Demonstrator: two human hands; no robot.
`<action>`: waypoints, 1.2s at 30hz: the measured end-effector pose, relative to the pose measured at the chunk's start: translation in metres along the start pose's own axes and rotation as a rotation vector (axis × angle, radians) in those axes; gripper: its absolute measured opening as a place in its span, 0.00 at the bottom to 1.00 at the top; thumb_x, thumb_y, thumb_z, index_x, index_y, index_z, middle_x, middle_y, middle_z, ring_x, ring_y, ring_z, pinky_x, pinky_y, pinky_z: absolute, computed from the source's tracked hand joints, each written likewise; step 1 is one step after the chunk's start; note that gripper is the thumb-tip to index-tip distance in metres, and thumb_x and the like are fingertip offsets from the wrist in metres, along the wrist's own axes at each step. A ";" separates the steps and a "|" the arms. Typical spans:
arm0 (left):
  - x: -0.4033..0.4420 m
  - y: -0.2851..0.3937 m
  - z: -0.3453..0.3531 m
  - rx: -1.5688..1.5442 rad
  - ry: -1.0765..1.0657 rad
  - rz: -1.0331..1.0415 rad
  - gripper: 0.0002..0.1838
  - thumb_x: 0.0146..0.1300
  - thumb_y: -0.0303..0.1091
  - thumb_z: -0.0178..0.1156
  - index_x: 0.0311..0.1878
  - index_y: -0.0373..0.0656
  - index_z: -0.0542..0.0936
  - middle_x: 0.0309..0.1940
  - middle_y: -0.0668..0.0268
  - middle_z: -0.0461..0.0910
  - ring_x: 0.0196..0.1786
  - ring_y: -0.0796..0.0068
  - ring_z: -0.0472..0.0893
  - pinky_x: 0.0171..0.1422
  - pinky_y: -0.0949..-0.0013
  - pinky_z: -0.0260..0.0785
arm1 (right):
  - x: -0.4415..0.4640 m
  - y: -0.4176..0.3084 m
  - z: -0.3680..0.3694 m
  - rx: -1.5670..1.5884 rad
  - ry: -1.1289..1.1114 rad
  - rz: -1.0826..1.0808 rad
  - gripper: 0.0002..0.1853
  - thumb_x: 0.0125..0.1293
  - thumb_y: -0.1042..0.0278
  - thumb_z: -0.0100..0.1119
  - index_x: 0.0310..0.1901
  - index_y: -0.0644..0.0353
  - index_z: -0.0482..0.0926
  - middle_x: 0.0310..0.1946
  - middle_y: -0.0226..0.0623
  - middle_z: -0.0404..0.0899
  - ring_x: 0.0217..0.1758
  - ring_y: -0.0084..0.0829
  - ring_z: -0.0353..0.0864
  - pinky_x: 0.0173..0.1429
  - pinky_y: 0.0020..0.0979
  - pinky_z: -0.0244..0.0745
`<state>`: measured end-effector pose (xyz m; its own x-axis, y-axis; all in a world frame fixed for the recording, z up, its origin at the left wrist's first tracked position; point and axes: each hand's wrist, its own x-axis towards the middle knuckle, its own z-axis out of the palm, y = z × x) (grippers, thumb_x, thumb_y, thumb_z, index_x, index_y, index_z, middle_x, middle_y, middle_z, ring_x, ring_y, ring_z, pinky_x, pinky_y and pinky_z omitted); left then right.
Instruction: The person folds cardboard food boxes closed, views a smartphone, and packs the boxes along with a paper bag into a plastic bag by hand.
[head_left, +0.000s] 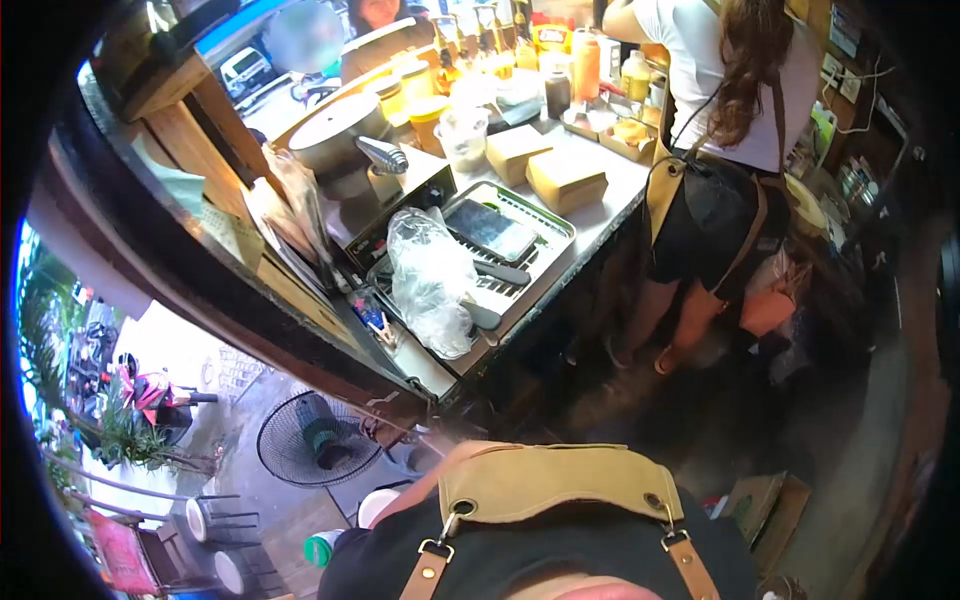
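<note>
Neither my left hand nor my right hand shows; both are outside the view or hidden below my body. At the bottom is my dark top with a tan apron bib [560,480] and leather straps. Ahead, on the counter [612,225], lies a metal tray [560,235]. A dark phone-like slab [490,228] rests in it, along with a dark-handled utensil [500,272]. A crumpled clear plastic bag [428,275] covers the tray's near left side. Two closed cardboard boxes, one being the nearer box [567,182], stand behind the tray.
A co-worker [740,100] stands at the counter's right end, facing away. Sauce bottles [587,68] and tubs line the back. A large pot [335,130] sits at left. Below left are a black fan [318,438] and stools [199,520]. Another person is beyond the counter.
</note>
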<state>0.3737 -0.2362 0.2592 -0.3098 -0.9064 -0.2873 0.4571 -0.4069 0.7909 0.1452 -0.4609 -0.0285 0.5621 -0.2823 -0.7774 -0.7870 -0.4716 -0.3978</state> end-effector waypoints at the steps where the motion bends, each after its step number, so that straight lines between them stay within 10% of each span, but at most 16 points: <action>1: 0.000 -0.001 -0.004 0.026 0.022 0.003 0.20 0.70 0.38 0.49 0.59 0.37 0.69 0.58 0.56 0.70 0.62 0.70 0.68 0.66 0.66 0.58 | 0.001 -0.002 0.001 -0.019 -0.005 0.007 0.23 0.68 0.50 0.44 0.49 0.64 0.76 0.49 0.52 0.74 0.51 0.46 0.75 0.56 0.42 0.68; 7: 0.003 -0.016 -0.024 0.180 0.130 -0.047 0.18 0.70 0.38 0.49 0.56 0.36 0.72 0.56 0.58 0.73 0.59 0.71 0.71 0.64 0.67 0.61 | -0.060 -0.075 -0.081 -0.103 0.167 0.141 0.22 0.67 0.54 0.46 0.38 0.66 0.81 0.42 0.55 0.78 0.46 0.52 0.78 0.50 0.46 0.73; 11: 0.009 -0.017 -0.036 0.211 0.175 -0.066 0.17 0.70 0.37 0.49 0.54 0.36 0.74 0.54 0.59 0.75 0.57 0.72 0.72 0.62 0.68 0.62 | -0.049 -0.110 -0.204 -0.236 1.006 -0.299 0.20 0.66 0.61 0.48 0.23 0.66 0.79 0.21 0.53 0.78 0.29 0.53 0.79 0.37 0.47 0.73; 13: 0.016 -0.004 -0.034 0.125 0.173 -0.028 0.16 0.70 0.37 0.49 0.53 0.35 0.75 0.53 0.59 0.75 0.56 0.73 0.73 0.62 0.68 0.63 | -0.084 -0.162 -0.276 0.252 0.982 -0.542 0.20 0.65 0.63 0.50 0.16 0.61 0.75 0.10 0.38 0.72 0.11 0.31 0.71 0.18 0.33 0.65; 14: 0.018 0.007 -0.028 0.035 0.173 0.015 0.16 0.70 0.37 0.49 0.52 0.35 0.75 0.53 0.59 0.76 0.55 0.73 0.74 0.61 0.68 0.64 | -0.092 -0.182 -0.306 0.341 1.014 -0.656 0.23 0.68 0.59 0.49 0.16 0.62 0.75 0.10 0.37 0.72 0.16 0.31 0.75 0.24 0.34 0.67; 20: 0.063 0.110 -0.005 0.416 0.164 0.301 0.18 0.71 0.41 0.46 0.43 0.36 0.78 0.47 0.60 0.80 0.45 0.76 0.76 0.51 0.72 0.67 | -0.015 -0.289 -0.451 1.635 0.442 -1.211 0.16 0.65 0.72 0.50 0.54 0.65 0.68 0.36 0.43 0.76 0.28 0.32 0.80 0.36 0.29 0.76; 23: 0.085 0.191 0.024 0.553 0.331 0.471 0.15 0.70 0.39 0.48 0.40 0.36 0.77 0.41 0.63 0.80 0.42 0.78 0.77 0.50 0.73 0.68 | 0.018 -0.335 -0.492 0.846 1.084 -0.599 0.18 0.60 0.72 0.52 0.51 0.69 0.71 0.37 0.46 0.78 0.33 0.38 0.79 0.41 0.35 0.75; 28: 0.136 0.333 -0.020 0.757 0.692 0.729 0.15 0.66 0.41 0.56 0.42 0.35 0.77 0.35 0.64 0.80 0.39 0.79 0.77 0.45 0.74 0.70 | 0.019 -0.344 -0.513 1.138 1.218 -0.446 0.21 0.62 0.65 0.50 0.53 0.71 0.69 0.45 0.51 0.75 0.44 0.43 0.75 0.49 0.38 0.71; 36: 0.239 0.451 -0.257 1.318 1.127 0.028 0.25 0.53 0.49 0.62 0.47 0.38 0.78 0.25 0.66 0.75 0.31 0.75 0.74 0.38 0.68 0.71 | 0.059 -0.342 -0.543 1.388 1.320 -0.369 0.29 0.65 0.52 0.48 0.57 0.73 0.66 0.56 0.59 0.70 0.60 0.51 0.70 0.61 0.40 0.64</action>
<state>0.7202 -0.6660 0.4082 0.6349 -0.7724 -0.0179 -0.6583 -0.5529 0.5108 0.5855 -0.7698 0.3264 0.0076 -0.9988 -0.0482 0.1439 0.0488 -0.9884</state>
